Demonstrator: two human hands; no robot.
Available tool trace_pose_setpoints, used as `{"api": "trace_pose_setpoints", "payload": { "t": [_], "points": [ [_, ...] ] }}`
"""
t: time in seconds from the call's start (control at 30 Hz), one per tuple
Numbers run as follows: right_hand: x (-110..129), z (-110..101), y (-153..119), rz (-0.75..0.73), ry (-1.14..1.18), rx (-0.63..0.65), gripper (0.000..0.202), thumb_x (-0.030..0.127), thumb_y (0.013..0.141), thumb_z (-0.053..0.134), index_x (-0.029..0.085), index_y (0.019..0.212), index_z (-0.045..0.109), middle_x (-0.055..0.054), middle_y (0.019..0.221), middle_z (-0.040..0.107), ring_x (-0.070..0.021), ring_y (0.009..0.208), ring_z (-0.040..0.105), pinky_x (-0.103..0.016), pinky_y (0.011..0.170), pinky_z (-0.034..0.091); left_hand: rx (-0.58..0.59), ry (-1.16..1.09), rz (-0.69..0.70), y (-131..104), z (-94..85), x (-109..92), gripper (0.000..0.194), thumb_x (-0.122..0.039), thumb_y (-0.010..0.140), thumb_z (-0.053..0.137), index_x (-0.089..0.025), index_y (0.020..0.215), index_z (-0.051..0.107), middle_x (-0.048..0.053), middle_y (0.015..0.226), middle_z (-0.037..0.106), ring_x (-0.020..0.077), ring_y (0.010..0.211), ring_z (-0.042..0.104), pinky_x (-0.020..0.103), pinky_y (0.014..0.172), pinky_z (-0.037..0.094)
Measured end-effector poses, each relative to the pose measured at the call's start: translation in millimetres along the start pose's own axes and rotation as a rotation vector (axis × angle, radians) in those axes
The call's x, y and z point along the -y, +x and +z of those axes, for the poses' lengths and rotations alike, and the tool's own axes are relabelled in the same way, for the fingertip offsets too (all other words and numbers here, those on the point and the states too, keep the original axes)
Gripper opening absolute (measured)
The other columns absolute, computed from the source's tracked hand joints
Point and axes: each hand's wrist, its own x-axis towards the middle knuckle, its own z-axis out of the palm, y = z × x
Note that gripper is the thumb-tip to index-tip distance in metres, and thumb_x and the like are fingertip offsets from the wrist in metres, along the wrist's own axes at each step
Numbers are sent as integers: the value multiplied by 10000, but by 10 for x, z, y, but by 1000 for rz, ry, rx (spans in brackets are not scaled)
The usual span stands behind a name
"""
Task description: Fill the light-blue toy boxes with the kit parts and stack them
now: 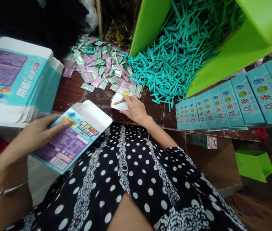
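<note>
Gripping an open box (75, 141) are left fingers (60, 127); right fingers (134, 102) touch cards (117, 103), grip unclear; one-o'clock green bin (150, 25) holds teal sticks (174, 61).

This is looking like a packing workshop.
Across the worn wooden worktop (72, 91), printed cartons (11, 83) are lying stacked at the left, pink and green sachets (97, 64) are sitting in a heap, and teal pieces (171, 61) are spilling from a lime-green bin (149, 22); a row of matching blue boxes (230, 104) is standing along the right, a cardboard box (215, 166) is sitting below, and the left hand (43, 131) is holding an open carton (72, 142).
</note>
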Motion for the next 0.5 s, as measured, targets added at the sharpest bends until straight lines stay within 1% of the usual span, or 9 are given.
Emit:
{"api": "trace_pose_setpoints", "payload": {
  "t": [0.1, 0.17, 0.2, 0.27, 0.33, 0.4, 0.43, 0.5],
  "points": [
    [-33, -68, 14, 29, 65, 50, 331, 310, 1105, 716, 165, 1396, 651, -162, 1378, 769, -303, 1307, 680, -408, 1043, 574, -9, -11, 10, 8, 9, 14, 878, -915, 796, 549, -210, 1247, 815, 138, 1296, 813, 383, 1125, 767, 524, 1035, 626],
    [-29, -102, 16, 31, 98, 75, 342, 303, 1145, 629, 178, 1463, 624, -142, 1366, 796, -286, 1235, 733, -395, 1014, 591, 12, -31, 9, 17, 30, 5, 877, -928, 783, 545, -210, 1207, 815, 123, 1256, 820, 374, 1089, 766, 496, 990, 640],
    [-23, -118, 16, 30, 90, 84, 372, 294, 1162, 579, 180, 1515, 601, -131, 1340, 811, -277, 1184, 755, -389, 1001, 598, 23, -43, 8, 22, 43, -2, 879, -935, 776, 543, -209, 1192, 812, 117, 1244, 823, 369, 1073, 766, 484, 976, 642],
    [-19, -160, 28, 20, 3, 98, 464, 240, 1182, 466, 200, 1639, 534, -111, 1252, 833, -266, 1074, 777, -384, 960, 614, 31, -63, 3, 33, 69, -18, 890, -946, 760, 543, -203, 1177, 803, 112, 1249, 826, 365, 1063, 764, 468, 975, 637],
    [-42, -238, 86, -11, -143, 102, 597, 136, 1165, 351, 266, 1735, 471, -97, 1191, 829, -264, 987, 768, -391, 903, 628, 27, -76, -18, 47, 92, -25, 898, -946, 752, 540, -200, 1181, 799, 117, 1263, 827, 369, 1071, 763, 471, 988, 627],
    [-77, -356, 229, -56, -248, 49, 678, 84, 1140, 288, 325, 1739, 494, -102, 1229, 814, -274, 951, 741, -410, 843, 640, 13, -82, -43, 61, 112, -19, 883, -930, 765, 542, -199, 1189, 800, 127, 1278, 825, 373, 1077, 764, 489, 1015, 614],
    [-85, -421, 340, -86, -271, -2, 669, 82, 1131, 298, 320, 1706, 543, -112, 1280, 804, -289, 979, 726, -426, 839, 644, 2, -84, -53, 68, 122, -13, 869, -918, 777, 546, -198, 1192, 802, 134, 1282, 823, 373, 1079, 765, 502, 1036, 605],
    [-44, -529, 632, -170, -279, -107, 584, 113, 1111, 359, 260, 1601, 642, -141, 1388, 778, -342, 1130, 682, -471, 898, 645, -20, -89, -55, 79, 139, -2, 838, -896, 801, 554, -196, 1186, 807, 146, 1288, 822, 376, 1095, 765, 521, 1078, 586]
  ]
}}
